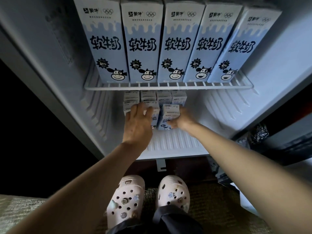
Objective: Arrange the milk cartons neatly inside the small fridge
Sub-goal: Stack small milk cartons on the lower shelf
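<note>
head view looks down into the open small fridge (pixel 50 53), and i see both bare arms reaching into its lower compartment. the milk cartons are pale blue with a white drip band near the top, bold black lettering, a dark starburst badge reading 47% and a grinning cartoon cow at the foot. five tall cartons (pixel 175 44) stand side by side on the white wire shelf (pixel 168 85), faces forward, sides touching; the rightmost leans slightly outward at its top. below the shelf, a block of small cartons (pixel 156 97) of the same design sits in tight rows toward the back of the ribbed fridge floor (pixel 173 141), their white tops showing. my right hand (pixel 183 120) grasps one small carton (pixel 168 114) at the front right of that block, fingers wrapped round its right side and the thumb on its front face; this carton is tilted, its top leaning back toward the rows. my left hand (pixel 137 123) lies just beside it with fingers spread and relaxed over the tops of the front cartons, gripping nothing. beneath the fridge, two pale clogs (pixel 128 196) with charms stand on a carpet (pixel 20 205).
</note>
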Action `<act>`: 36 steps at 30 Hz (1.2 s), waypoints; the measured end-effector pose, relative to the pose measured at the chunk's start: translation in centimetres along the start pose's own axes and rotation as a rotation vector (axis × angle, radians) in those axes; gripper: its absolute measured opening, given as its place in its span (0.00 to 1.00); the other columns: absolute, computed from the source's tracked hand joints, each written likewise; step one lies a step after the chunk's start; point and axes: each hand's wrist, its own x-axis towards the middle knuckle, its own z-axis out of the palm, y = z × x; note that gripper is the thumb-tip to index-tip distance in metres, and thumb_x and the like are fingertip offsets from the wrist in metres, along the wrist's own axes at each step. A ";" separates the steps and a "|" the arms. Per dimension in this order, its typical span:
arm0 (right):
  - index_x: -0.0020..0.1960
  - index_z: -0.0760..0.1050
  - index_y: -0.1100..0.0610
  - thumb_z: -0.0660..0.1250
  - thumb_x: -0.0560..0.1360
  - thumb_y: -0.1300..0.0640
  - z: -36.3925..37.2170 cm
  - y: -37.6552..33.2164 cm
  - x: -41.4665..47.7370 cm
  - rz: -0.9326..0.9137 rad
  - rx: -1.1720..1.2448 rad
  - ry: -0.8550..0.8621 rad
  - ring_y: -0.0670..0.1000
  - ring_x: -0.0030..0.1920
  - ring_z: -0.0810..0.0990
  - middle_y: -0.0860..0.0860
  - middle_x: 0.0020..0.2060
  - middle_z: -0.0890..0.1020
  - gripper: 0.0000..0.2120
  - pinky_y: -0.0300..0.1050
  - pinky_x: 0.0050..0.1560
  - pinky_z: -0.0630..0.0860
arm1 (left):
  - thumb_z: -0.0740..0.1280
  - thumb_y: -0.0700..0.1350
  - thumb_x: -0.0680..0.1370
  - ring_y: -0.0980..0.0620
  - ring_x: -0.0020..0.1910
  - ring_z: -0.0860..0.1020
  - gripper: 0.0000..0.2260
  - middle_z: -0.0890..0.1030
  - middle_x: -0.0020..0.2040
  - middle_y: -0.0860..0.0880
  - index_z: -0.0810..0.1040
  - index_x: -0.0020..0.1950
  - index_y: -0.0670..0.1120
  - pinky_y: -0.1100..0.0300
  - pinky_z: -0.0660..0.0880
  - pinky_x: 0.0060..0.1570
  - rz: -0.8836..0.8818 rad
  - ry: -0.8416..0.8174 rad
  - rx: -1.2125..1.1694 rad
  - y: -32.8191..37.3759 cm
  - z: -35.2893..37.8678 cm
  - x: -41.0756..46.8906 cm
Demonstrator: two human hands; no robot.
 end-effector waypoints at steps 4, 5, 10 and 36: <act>0.70 0.64 0.59 0.66 0.73 0.69 0.1 -0.2 0.7 0.015 -0.013 -0.011 0.57 0.58 0.78 0.56 0.66 0.73 0.27 0.49 0.55 0.79 | 0.70 0.27 0.63 0.33 0.63 0.72 0.25 0.74 0.62 0.34 0.77 0.58 0.40 0.41 0.71 0.60 0.073 0.053 0.043 -1.4 1.3 0.0; 0.70 0.63 0.58 0.66 0.73 0.69 0.1 0.0 0.8 0.020 -0.006 -0.009 0.56 0.58 0.78 0.56 0.66 0.73 0.28 0.48 0.55 0.79 | 0.70 0.26 0.62 0.33 0.63 0.72 0.25 0.73 0.62 0.33 0.77 0.57 0.40 0.40 0.70 0.61 0.107 0.062 0.051 -1.7 1.6 0.1; 0.68 0.67 0.60 0.66 0.74 0.67 0.8 1.2 0.9 0.044 -0.010 0.014 0.58 0.58 0.78 0.58 0.63 0.76 0.24 0.48 0.60 0.77 | 0.60 0.37 0.77 0.40 0.77 0.43 0.24 0.48 0.77 0.40 0.62 0.72 0.48 0.43 0.44 0.75 0.125 -0.180 0.198 -2.3 1.5 0.5; 0.67 0.67 0.64 0.68 0.74 0.54 3.3 1.8 0.7 0.015 -0.147 0.121 0.57 0.65 0.73 0.58 0.65 0.74 0.25 0.43 0.60 0.70 | 0.58 0.40 0.79 0.42 0.76 0.38 0.27 0.35 0.77 0.45 0.52 0.75 0.48 0.46 0.37 0.73 0.108 -0.268 0.304 -2.4 1.6 0.5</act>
